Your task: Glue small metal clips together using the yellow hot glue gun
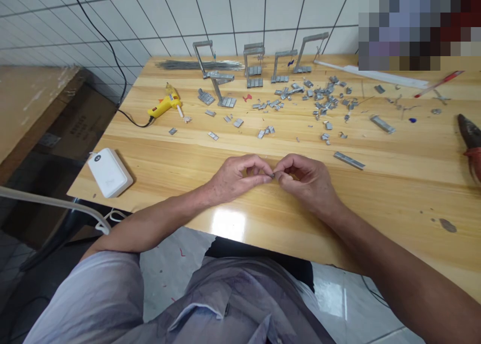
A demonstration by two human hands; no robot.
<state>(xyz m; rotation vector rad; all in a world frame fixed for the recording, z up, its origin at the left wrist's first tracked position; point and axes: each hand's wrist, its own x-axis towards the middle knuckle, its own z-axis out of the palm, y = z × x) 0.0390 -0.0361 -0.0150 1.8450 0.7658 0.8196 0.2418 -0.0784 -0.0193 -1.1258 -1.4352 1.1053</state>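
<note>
My left hand (244, 176) and my right hand (303, 179) meet over the front middle of the wooden table, fingertips nearly touching. Each pinches thumb against forefinger on a tiny dark grey piece (273, 175), mostly hidden by the fingers; it looks like metal, but its shape cannot be made out. Right of my right hand lies a flat grey metal strip (349, 160). Beyond my hands are small folded grey metal pieces (266, 131) and a larger heap of grey scraps (326, 99).
Several small grey metal stands (225, 91) rise near the tiled wall. A yellow glue gun (165, 104) with a black cord lies at left, and a white power bank (110, 172) sits nearer. Thin wires (199, 65), a red pen (439, 84) and dark-jawed pliers (471, 141) lie around the edges.
</note>
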